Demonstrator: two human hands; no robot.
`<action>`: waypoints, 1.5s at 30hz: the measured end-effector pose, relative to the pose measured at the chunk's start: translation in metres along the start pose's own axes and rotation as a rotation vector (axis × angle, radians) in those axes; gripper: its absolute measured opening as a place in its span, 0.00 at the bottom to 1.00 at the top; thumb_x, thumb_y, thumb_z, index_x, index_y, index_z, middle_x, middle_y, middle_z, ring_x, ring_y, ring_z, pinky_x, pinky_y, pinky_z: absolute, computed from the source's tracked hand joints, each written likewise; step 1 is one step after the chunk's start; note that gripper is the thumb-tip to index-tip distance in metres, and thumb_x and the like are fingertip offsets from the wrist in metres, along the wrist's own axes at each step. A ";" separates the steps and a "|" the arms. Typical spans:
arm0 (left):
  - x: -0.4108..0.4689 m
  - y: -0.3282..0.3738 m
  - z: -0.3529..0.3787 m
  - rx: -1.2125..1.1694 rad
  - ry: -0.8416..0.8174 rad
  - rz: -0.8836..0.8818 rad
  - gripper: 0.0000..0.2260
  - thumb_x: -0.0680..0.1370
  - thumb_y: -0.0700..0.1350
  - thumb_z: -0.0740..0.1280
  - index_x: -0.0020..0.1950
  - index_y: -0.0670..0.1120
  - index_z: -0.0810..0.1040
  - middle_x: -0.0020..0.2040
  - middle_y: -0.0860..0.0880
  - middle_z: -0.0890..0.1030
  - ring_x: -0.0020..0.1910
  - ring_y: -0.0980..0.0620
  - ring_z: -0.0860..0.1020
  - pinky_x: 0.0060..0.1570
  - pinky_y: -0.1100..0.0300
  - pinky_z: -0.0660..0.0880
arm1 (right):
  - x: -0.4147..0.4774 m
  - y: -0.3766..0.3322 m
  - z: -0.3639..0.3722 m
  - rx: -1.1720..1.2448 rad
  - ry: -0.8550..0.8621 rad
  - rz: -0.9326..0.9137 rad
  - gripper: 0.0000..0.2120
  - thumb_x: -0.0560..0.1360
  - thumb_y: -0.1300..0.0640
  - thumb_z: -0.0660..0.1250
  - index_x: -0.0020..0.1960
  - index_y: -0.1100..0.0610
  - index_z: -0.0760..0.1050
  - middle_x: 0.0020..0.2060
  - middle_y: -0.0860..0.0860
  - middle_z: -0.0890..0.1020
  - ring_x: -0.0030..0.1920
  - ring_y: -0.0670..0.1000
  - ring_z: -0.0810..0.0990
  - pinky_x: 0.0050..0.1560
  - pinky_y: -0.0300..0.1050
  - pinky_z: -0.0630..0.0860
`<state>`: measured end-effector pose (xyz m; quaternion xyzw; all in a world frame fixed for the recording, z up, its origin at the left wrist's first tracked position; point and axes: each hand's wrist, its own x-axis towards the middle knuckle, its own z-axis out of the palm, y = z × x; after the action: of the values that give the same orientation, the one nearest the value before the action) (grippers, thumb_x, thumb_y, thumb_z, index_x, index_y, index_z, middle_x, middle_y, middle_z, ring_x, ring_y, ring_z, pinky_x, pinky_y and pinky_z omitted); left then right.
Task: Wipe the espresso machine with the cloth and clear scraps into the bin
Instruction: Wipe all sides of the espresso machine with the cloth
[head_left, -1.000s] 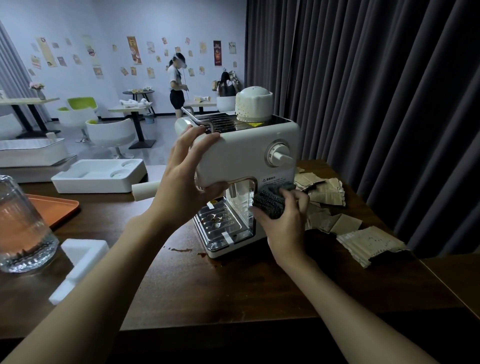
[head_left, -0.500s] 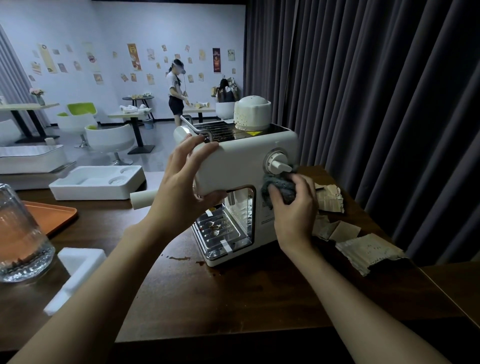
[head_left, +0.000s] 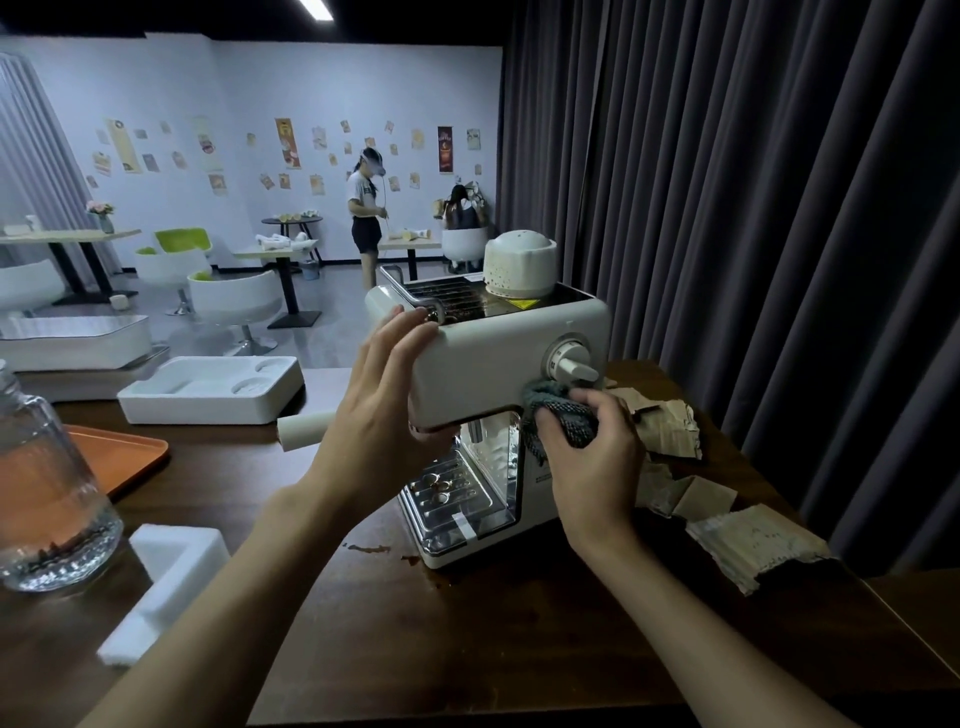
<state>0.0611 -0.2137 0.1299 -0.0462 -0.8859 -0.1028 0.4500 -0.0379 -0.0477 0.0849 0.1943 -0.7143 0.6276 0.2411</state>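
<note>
A white espresso machine (head_left: 498, 353) stands on the dark wooden table (head_left: 467, 639), with a round knob on its front and a metal drip tray below. My left hand (head_left: 379, 410) grips the machine's left end, fingers over its top edge and thumb under it. My right hand (head_left: 592, 462) holds a bunched grey-green cloth (head_left: 558, 410) against the machine's front, just below the knob. Torn cardboard scraps (head_left: 748, 540) lie on the table to the right of the machine. No bin is in view.
A glass jar (head_left: 47, 504) and an orange tray (head_left: 124, 452) sit at the left, with white foam pieces (head_left: 171, 577) and a white foam tray (head_left: 208, 389) near them. Brown spills (head_left: 369, 548) mark the table before the machine. A dark curtain hangs at the right. A person stands far behind.
My right hand has carried the cloth up the machine's front, from beside the drip tray to just under the knob. My left hand stays on the machine's left end.
</note>
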 end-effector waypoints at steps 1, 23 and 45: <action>-0.001 0.001 0.000 0.016 0.001 -0.007 0.39 0.65 0.40 0.80 0.71 0.37 0.67 0.72 0.39 0.64 0.72 0.46 0.63 0.70 0.51 0.67 | -0.002 -0.003 -0.001 0.007 -0.010 -0.005 0.13 0.72 0.57 0.74 0.54 0.56 0.77 0.50 0.50 0.81 0.54 0.49 0.78 0.55 0.46 0.77; -0.003 0.021 -0.019 0.252 -0.123 0.125 0.42 0.64 0.51 0.79 0.72 0.43 0.63 0.71 0.41 0.69 0.72 0.41 0.67 0.70 0.46 0.66 | 0.083 -0.099 -0.035 -0.225 -0.586 -0.342 0.15 0.74 0.61 0.69 0.59 0.50 0.79 0.57 0.46 0.76 0.58 0.43 0.75 0.60 0.36 0.71; 0.013 0.041 -0.023 0.391 -0.178 0.239 0.43 0.60 0.62 0.79 0.69 0.46 0.71 0.62 0.43 0.75 0.59 0.39 0.73 0.50 0.44 0.73 | 0.126 -0.111 -0.048 -0.398 -0.859 -0.317 0.15 0.73 0.56 0.73 0.56 0.43 0.80 0.58 0.43 0.74 0.62 0.43 0.73 0.67 0.47 0.71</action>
<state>0.0792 -0.1788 0.1594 -0.0717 -0.9133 0.1288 0.3797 -0.0708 -0.0123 0.2528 0.4915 -0.8167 0.2981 0.0501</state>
